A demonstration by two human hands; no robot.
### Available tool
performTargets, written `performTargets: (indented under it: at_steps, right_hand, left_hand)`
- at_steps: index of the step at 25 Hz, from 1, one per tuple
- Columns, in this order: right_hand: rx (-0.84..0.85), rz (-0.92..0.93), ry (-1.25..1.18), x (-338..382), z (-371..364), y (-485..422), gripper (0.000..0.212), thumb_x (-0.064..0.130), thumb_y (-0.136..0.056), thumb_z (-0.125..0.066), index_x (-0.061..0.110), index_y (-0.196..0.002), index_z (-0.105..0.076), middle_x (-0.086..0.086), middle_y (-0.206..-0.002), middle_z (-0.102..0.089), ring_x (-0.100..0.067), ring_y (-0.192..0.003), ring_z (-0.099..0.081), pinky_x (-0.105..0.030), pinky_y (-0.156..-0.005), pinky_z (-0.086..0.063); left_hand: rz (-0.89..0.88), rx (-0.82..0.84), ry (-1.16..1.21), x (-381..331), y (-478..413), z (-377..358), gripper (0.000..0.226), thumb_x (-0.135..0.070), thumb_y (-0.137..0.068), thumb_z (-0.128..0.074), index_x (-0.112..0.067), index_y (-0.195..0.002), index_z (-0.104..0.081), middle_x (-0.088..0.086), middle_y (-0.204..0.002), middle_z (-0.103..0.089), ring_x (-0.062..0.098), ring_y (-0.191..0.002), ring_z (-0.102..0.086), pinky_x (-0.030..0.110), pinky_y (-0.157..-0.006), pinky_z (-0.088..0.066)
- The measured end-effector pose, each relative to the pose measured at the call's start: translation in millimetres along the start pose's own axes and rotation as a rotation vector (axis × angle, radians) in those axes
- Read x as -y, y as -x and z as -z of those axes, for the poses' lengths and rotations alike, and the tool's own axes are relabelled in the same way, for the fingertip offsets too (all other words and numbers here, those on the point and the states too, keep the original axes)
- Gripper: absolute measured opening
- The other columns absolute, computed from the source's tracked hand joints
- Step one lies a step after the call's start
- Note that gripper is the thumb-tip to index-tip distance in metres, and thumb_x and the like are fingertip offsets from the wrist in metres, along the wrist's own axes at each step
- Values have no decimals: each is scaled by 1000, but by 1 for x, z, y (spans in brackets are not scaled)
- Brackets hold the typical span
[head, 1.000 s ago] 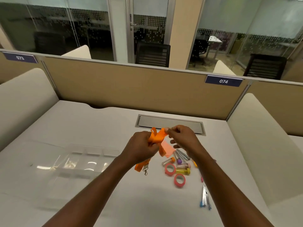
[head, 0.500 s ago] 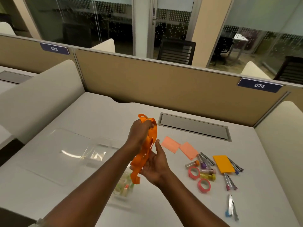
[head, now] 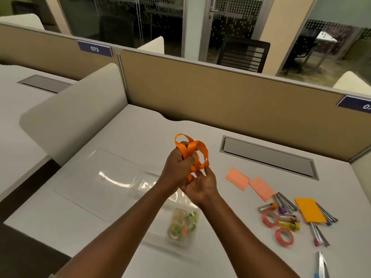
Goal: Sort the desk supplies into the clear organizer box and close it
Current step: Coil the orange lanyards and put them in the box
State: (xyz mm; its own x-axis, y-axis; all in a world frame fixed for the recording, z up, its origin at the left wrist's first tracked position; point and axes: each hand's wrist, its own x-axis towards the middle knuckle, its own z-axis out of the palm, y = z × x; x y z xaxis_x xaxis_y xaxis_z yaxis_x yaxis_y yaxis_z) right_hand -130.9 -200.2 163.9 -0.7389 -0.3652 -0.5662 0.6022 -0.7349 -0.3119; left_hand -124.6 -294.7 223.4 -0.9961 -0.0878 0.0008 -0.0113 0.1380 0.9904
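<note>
My left hand (head: 177, 169) grips a bundled orange lanyard (head: 193, 152) above the desk, its loops sticking up past my fingers. My right hand (head: 200, 184) sits just below and cups the lanyard's lower end, fingers pinching the strap. Under both hands lies the clear organizer box (head: 152, 223), its lid (head: 96, 181) folded open flat to the left. One near compartment holds several small tape rolls and colourful bits (head: 183, 224).
Loose supplies lie right of the box: two peach sticky-note pads (head: 237, 178), an orange pad (head: 310, 209), pink tape rings (head: 284, 236), small tubes (head: 287, 217) and pens (head: 320, 235). A grey cable hatch (head: 269, 157) sits behind. Padded dividers wall the desk on the left and back.
My right hand has come up under the lanyard and closed on its lower end, gathering the hanging strap into a tighter bundle. The view has swung left.
</note>
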Motion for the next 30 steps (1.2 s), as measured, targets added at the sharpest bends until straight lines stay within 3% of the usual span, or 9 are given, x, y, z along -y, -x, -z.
performTargets:
  at_steps: [2, 5, 7, 10, 15, 19, 22, 27, 30]
  right_hand:
    - [44, 47, 33, 15, -15, -11, 53, 50, -86, -58, 15, -126, -63, -15, -126, -65, -35, -116, -62, -50, -92, -53]
    - [99, 62, 155, 16, -30, -24, 44, 42, -66, -69, 15, -100, -67, -11, -106, -66, -30, -110, -61, -48, -102, -47]
    - [83, 77, 224, 10, -35, -34, 38, 41, -75, -64, 14, -100, -70, -12, -103, -71, -29, -106, -66, -47, -96, -51]
    - [8, 98, 367, 0, -40, -48, 29, 29, -97, -50, 14, -108, -71, -10, -106, -74, -28, -99, -71, -48, -83, -55]
    - [-177, 165, 624, -14, -43, -63, 28, 6, -91, -51, 20, -103, -72, -4, -87, -78, -21, -87, -72, -40, -69, -57]
    - [-307, 222, 806, -12, -27, -68, 30, -5, -83, -46, 13, -86, -70, -12, -80, -70, -27, -82, -68, -36, -67, -55]
    - [-412, 300, 944, -2, 2, -64, 28, -9, -79, -43, 9, -76, -64, -12, -70, -60, -23, -70, -59, -32, -60, -47]
    - [-391, 332, 1276, 2, 41, -54, 22, -2, -81, -45, 12, -81, -62, -8, -79, -64, -20, -76, -58, -34, -68, -46]
    - [-333, 290, 1603, 4, 51, -52, 22, 3, -83, -50, 12, -96, -65, -11, -98, -70, -25, -90, -63, -35, -75, -46]
  left_hand:
    - [20, 61, -18, 12, -1, 13, 11, -27, -93, -61, -26, -104, -65, -5, -93, -72, 11, -89, -69, 31, -77, -57]
    - [60, 150, -117, 21, -11, 33, 19, -20, -88, -58, -31, -104, -59, -10, -89, -68, 4, -83, -66, 25, -71, -52]
    - [82, 169, -242, 25, -21, 44, 27, -20, -88, -58, -24, -113, -50, -4, -93, -65, 11, -85, -65, 29, -70, -53]
    - [66, 116, -337, 36, -34, 53, 32, -16, -90, -55, -20, -115, -35, -2, -91, -60, 16, -80, -64, 24, -61, -48]
    - [73, 5, -440, 64, -49, 55, 58, -16, -91, -56, -20, -141, -28, 11, -126, -42, 28, -103, -57, 32, -81, -48]
    - [82, 51, -460, 91, -47, 39, 45, -14, -89, -52, -18, -132, -41, 16, -116, -46, 33, -103, -54, 36, -83, -45]
    - [181, 150, -384, 108, -41, 12, 40, -13, -87, -50, -14, -127, -45, 18, -109, -54, 34, -98, -60, 47, -84, -53]
    - [177, 188, -389, 130, -35, -11, 33, -11, -86, -56, -11, -119, -52, 11, -98, -67, 24, -86, -67, 32, -67, -54]
    - [128, 225, -442, 142, -34, -7, 29, -13, -86, -58, -12, -115, -56, 9, -98, -66, 24, -85, -66, 30, -66, -52]
